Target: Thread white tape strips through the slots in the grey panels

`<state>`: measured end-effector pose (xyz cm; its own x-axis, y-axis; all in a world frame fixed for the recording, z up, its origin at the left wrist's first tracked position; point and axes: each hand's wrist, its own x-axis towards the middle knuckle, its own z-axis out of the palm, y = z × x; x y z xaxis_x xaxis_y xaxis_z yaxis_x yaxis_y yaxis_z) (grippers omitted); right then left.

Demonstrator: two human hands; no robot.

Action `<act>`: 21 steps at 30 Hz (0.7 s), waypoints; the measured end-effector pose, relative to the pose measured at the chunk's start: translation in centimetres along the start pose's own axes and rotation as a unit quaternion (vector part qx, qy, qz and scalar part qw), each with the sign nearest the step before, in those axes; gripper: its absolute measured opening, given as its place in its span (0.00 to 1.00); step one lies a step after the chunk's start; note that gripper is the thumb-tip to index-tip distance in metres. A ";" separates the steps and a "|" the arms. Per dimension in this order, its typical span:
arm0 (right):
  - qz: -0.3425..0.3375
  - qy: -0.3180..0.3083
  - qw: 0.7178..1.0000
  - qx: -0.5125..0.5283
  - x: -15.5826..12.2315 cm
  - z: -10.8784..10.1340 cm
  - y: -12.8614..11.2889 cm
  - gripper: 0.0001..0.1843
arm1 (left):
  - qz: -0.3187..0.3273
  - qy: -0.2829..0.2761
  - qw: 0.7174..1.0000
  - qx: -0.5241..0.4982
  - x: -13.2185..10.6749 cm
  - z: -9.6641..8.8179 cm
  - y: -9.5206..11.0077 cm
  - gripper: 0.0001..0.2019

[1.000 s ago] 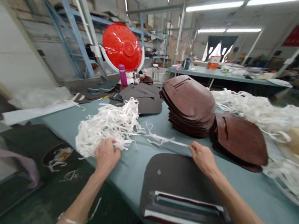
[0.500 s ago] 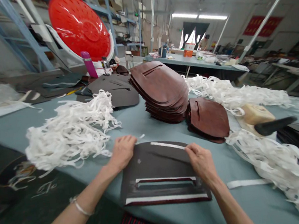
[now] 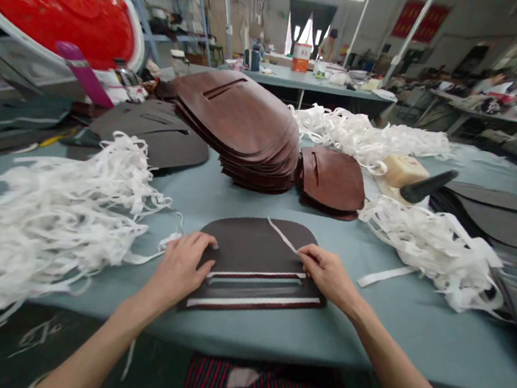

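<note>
A dark brown leather panel (image 3: 250, 245) with a long slot lies flat on the grey-green table (image 3: 221, 192) in front of me. My left hand (image 3: 180, 268) rests on its left edge with fingers lying flat, holding it down. My right hand (image 3: 326, 273) pinches one end of a thin white strip (image 3: 282, 235) at the panel's right side; the strip rises slanting over the panel. White strips line both long edges of the slot (image 3: 254, 278).
A big heap of white strips (image 3: 55, 211) lies to the left, more white strips (image 3: 427, 243) to the right. A stack of reddish-brown leather pieces (image 3: 241, 127) and a smaller pile (image 3: 334, 179) sit behind the panel. Dark panels (image 3: 498, 210) lie far right.
My left hand left the strip heap and came onto the panel's left edge. My right hand brought the white strip down to the panel's right side. The view tilted down and closer.
</note>
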<state>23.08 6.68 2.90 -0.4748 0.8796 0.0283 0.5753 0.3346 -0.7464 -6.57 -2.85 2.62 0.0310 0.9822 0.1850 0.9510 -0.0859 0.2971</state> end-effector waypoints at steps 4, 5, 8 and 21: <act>-0.065 -0.059 0.995 0.043 -1.0 1.1 -3.2 0.11 | 0.086 0.051 0.992 -0.077 2.0 -0.2 4.9 0.17; -0.073 -0.061 0.994 0.055 -1.3 1.3 -3.8 0.11 | 0.120 0.026 0.988 -0.093 2.1 -0.2 6.2 0.16; -0.047 -0.023 0.997 0.056 -2.2 1.2 -4.2 0.12 | 0.131 -0.045 0.981 -0.134 1.5 -0.4 8.1 0.11; 0.026 0.001 0.993 -0.118 -5.5 1.9 0.5 0.15 | -0.141 -0.049 0.972 -0.183 -5.1 -1.9 1.2 0.09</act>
<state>24.72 1.33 1.04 -0.4403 0.8979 -0.0046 0.7389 0.3594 -0.5700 -6.20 -8.30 3.83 -0.1697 0.9848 -0.0372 0.7533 0.1540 0.6394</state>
